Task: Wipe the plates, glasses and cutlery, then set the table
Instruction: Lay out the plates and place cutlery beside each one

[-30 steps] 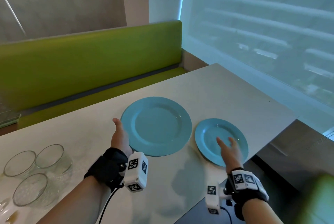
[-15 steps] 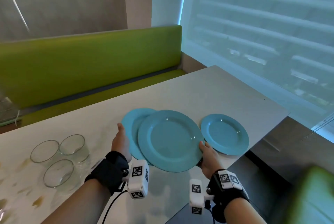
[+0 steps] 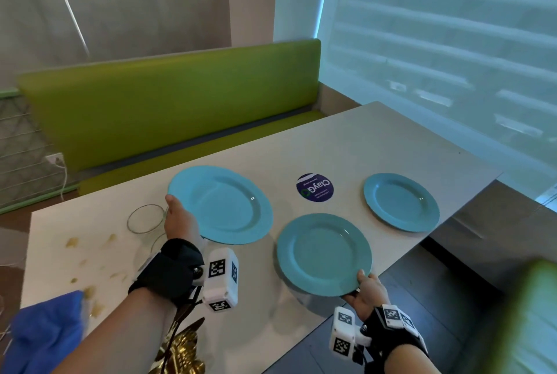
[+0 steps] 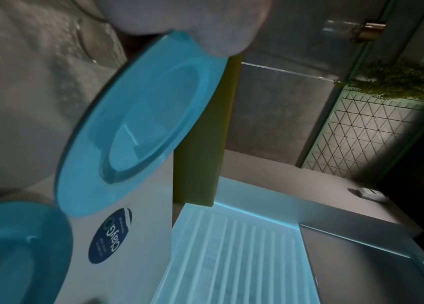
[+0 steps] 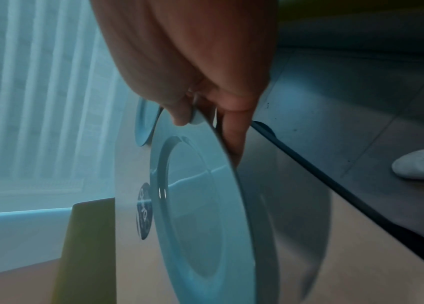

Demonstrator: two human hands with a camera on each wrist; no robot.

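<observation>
Three turquoise plates show over the pale table (image 3: 376, 138). My left hand (image 3: 177, 217) grips the left rim of the far-left plate (image 3: 223, 204) (image 4: 127, 131), thumb on top, and holds it a little above the table. My right hand (image 3: 366, 287) pinches the near rim of the middle plate (image 3: 324, 253) (image 5: 205, 216), thumb above and fingers below, lifting it over the table's near edge. The third plate (image 3: 401, 201) lies flat at the right, untouched.
A round purple sticker (image 3: 315, 188) lies between the plates. Clear glasses (image 3: 146, 218) stand left of my left hand, beside yellowish smears. A blue cloth (image 3: 45, 334) lies at the near left, something gold (image 3: 184, 349) beside it. A green bench (image 3: 168, 108) runs behind the table.
Two stacked plates have been separated: my right hand took the top one and carried it right and nearer, while my left hand lifted the other. The view swung and the sticker is uncovered.
</observation>
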